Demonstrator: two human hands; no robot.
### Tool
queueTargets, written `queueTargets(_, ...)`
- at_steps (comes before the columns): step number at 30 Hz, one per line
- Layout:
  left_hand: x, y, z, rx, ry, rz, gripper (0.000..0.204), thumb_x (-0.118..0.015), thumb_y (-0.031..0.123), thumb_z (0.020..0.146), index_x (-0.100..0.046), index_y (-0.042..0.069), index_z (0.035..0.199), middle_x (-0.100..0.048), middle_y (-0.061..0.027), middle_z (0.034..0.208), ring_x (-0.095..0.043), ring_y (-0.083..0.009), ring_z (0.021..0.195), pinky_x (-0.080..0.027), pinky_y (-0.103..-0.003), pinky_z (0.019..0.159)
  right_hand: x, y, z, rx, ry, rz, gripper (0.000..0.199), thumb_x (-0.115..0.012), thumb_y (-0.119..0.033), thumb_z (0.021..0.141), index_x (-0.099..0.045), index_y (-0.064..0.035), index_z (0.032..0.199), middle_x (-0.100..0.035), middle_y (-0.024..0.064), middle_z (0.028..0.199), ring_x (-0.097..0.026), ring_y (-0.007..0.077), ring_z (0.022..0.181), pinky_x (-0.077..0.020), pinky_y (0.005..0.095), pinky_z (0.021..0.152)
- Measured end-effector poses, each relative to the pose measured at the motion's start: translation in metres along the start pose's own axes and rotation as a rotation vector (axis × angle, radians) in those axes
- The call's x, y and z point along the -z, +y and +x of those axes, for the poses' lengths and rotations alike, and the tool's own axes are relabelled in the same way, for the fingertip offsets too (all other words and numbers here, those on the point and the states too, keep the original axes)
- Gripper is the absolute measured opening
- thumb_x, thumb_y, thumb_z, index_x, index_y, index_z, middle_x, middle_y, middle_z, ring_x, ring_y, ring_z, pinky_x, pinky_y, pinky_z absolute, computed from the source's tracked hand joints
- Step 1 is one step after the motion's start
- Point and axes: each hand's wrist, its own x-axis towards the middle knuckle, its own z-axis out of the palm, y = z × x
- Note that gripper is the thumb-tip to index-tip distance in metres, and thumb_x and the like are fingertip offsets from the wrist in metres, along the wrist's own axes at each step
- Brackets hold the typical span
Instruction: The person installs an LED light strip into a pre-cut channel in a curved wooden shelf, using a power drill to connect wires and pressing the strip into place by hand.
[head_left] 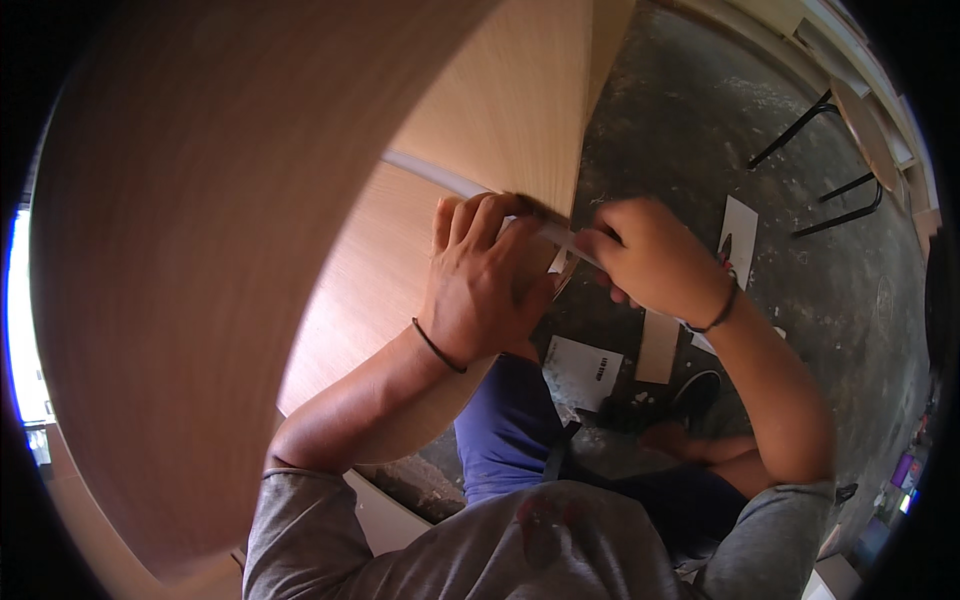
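Observation:
A long white strip (430,172) runs along a light wood-grain panel, where it meets another wood-grain panel (510,90). My left hand (485,275) rests over the strip near the panel's corner, thumb held apart from the bent fingers. Just right of it, my right hand (645,255) is closed on the strip's end, which comes out past the panel edge. Its lower fingers are curled and partly blurred. A thin loose piece hangs below the strip between my hands, too small to make out.
A large wood-grain board (190,250) stands close on my left. On the dark floor lie pliers (726,250) over a white piece (741,225), a pale wooden offcut (657,348) and a white printed sheet or box (585,372). A stool (862,130) stands far right.

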Motion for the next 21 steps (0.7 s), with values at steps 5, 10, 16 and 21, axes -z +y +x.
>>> queueTargets(5, 0.007, 0.002, -0.003, 0.033, -0.056, 0.008, 0.048, -0.076, 0.017, 0.064, -0.063, 0.006, 0.109, -0.054, -0.0127, 0.114, -0.049, -0.0337, 0.108, -0.038, -0.043, 0.095, 0.016, 0.001, -0.035, -0.266, -0.119, 0.248, 0.023, -0.06, -0.018, 0.091, -0.064, 0.002, 0.082, -0.06, 0.0056, 0.058, -0.056, 0.0109, 0.048, -0.0433, 0.0281, 0.045)
queueTargets(10, 0.008, 0.004, -0.001, 0.008, -0.037, -0.006, 0.043, -0.076, 0.021, 0.064, -0.066, 0.008, 0.104, -0.055, -0.0115, 0.114, -0.048, -0.0312, 0.109, -0.035, -0.043, 0.096, 0.023, 0.017, -0.065, -0.243, -0.063, 0.172, 0.024, -0.059, -0.018, 0.091, -0.064, 0.0023, 0.078, -0.059, 0.0078, 0.057, -0.057, 0.0138, 0.049, -0.0436, 0.0303, 0.049)
queueTargets(16, -0.006, -0.004, -0.011, 0.002, -0.063, 0.083, 0.034, -0.078, 0.019, 0.064, -0.069, 0.009, 0.095, -0.062, -0.0074, 0.105, -0.051, -0.0288, 0.106, -0.041, -0.042, 0.092, 0.024, 0.009, -0.063, -0.178, 0.028, -0.008, 0.028, -0.059, -0.02, 0.09, -0.063, 0.0035, 0.075, -0.06, 0.012, 0.058, -0.059, 0.0211, 0.052, -0.0442, 0.0348, 0.054)
queueTargets(21, -0.004, 0.003, -0.007, -0.026, -0.037, 0.103, 0.036, -0.077, 0.032, 0.068, -0.063, 0.009, 0.093, -0.056, -0.0099, 0.105, -0.051, -0.0315, 0.102, -0.038, -0.045, 0.091, 0.018, 0.015, -0.043, -0.058, -0.007, -0.047, 0.032, -0.062, -0.023, 0.087, -0.063, 0.0043, 0.072, -0.057, 0.0216, 0.063, -0.059, 0.0355, 0.058, -0.0457, 0.0403, 0.058)
